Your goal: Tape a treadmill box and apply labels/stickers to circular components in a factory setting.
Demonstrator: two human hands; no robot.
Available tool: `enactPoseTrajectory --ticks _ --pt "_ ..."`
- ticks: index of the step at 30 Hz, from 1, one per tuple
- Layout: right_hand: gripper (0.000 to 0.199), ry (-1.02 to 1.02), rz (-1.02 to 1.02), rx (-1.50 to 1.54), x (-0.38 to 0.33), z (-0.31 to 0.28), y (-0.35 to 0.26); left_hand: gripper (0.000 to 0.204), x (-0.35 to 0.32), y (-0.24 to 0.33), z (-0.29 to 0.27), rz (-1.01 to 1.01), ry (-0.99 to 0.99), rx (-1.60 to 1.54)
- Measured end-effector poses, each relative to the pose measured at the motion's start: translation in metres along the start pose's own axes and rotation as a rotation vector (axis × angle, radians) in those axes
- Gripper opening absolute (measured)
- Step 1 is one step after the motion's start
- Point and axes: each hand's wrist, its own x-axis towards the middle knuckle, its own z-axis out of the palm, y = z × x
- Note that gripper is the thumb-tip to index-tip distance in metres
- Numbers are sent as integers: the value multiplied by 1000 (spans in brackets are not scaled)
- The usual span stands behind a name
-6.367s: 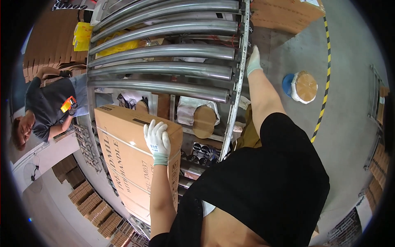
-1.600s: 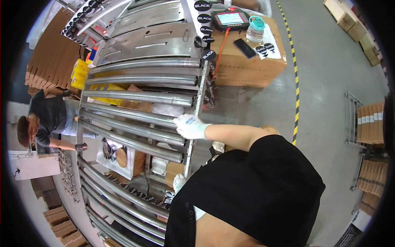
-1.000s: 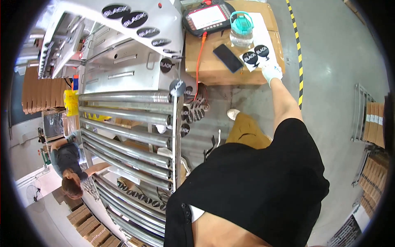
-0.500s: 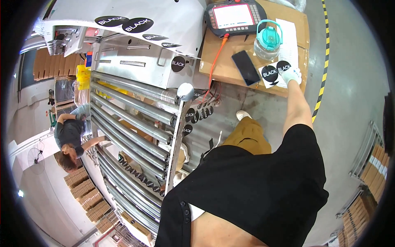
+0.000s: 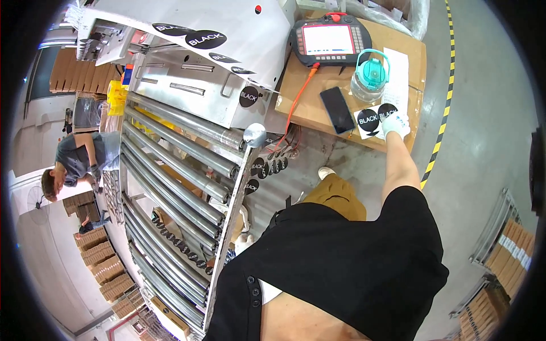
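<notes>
My right hand point(image 5: 393, 124), in a white glove, reaches forward to the right edge of the cardboard-topped surface point(image 5: 310, 94). It rests over a white sheet bearing round black labels point(image 5: 368, 120), covering part of the right-hand label. Its fingers are too small and blurred to read. Left of the labels lies a dark phone point(image 5: 336, 110). Just beyond them stands a clear bottle with a teal lid point(image 5: 371, 77), next to a long white paper point(image 5: 398, 74). Low beside the roller frame, my left hand point(image 5: 244, 243) shows as a white glove, mostly hidden by my black shirt.
A control pendant point(image 5: 330, 41) with an orange cable point(image 5: 297, 94) sits on the cardboard. Metal rollers point(image 5: 176, 165) and a white machine cover point(image 5: 239, 34) fill the left. A co-worker point(image 5: 79, 159) stands beyond the rollers. Yellow-black tape point(image 5: 442, 136) crosses the floor at right.
My view has shifted, so the surface sits lower. My right hand has moved slightly left over the right-hand label. The co-worker at left now stands more upright.
</notes>
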Motion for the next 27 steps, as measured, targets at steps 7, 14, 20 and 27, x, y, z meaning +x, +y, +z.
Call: enactPoseTrajectory --ticks 7,14,20,27 --pt "63 142 -55 -78 -3 0 5 38 -5 2 6 92 32 -9" --pt "34 -409 -184 1330 54 -13 79 36 19 7 7 186 -157 -227" --pt "27 -754 -598 1296 -68 -194 9 37 22 93 -61 671 -107 -764" --pt "31 -1069 -1287 1045 -255 -194 -101 49 -43 170 -196 1410 -358 -830"
